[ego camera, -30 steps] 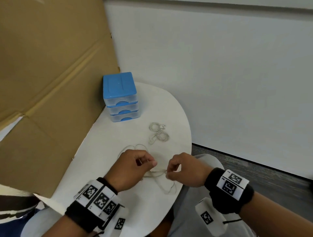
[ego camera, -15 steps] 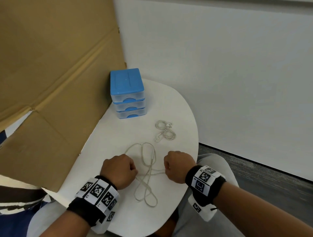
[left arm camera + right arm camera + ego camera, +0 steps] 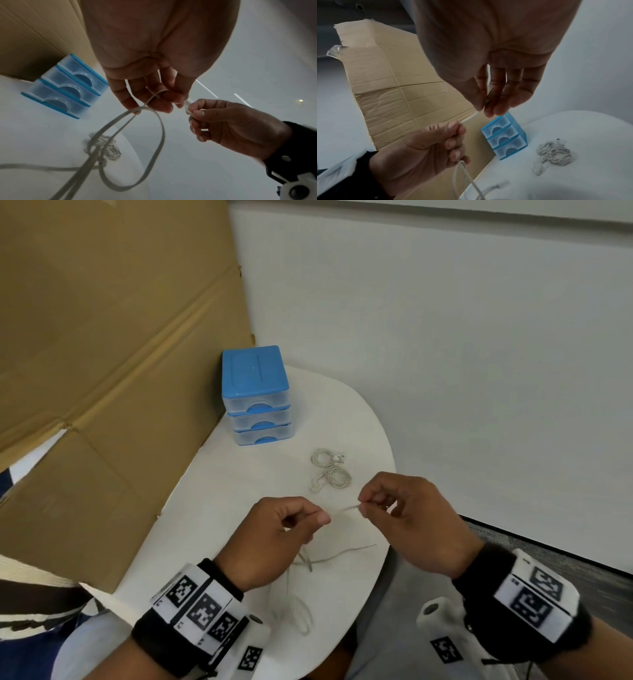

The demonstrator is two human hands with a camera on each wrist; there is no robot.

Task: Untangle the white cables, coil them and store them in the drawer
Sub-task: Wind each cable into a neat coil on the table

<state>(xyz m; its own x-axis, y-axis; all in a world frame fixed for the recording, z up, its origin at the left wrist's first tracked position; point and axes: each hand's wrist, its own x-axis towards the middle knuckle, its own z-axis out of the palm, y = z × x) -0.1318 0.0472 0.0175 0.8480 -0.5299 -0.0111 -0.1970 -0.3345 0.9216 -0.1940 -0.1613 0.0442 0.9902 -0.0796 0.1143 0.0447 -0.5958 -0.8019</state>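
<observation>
**cablefan:** Fingertips (image 3: 479,104) of the right hand (image 3: 416,522) are pinched on one end of the loose white cable (image 3: 159,136), with the other fingers loosely curled. The left hand (image 3: 274,539) is held just beside it, thumb and forefinger closed on the same cable, so a short stretch is pulled taut between the two hands. Both hands are raised above the white table (image 3: 239,494), wrists bent down.

**drawerguy:** Any writing that can be read?

**cablefan:** Only black-and-white square marker patterns are seen on the wristbands (image 3: 200,607); no readable words can be made out.

**drawerguy:** And the rest, biggest first?

**cablefan:** A big flattened cardboard sheet (image 3: 113,371) is leaned along the left edge of the table. The blue drawer unit (image 3: 257,395) is stood at the far end against it, three clear drawers with blue handles, all pushed in. The loose cable is hung from the left hand in long thin loops that trail onto the table near the front edge. Two small coiled white cables (image 3: 330,470) are laid between the drawers and the hands, touching each other.
</observation>
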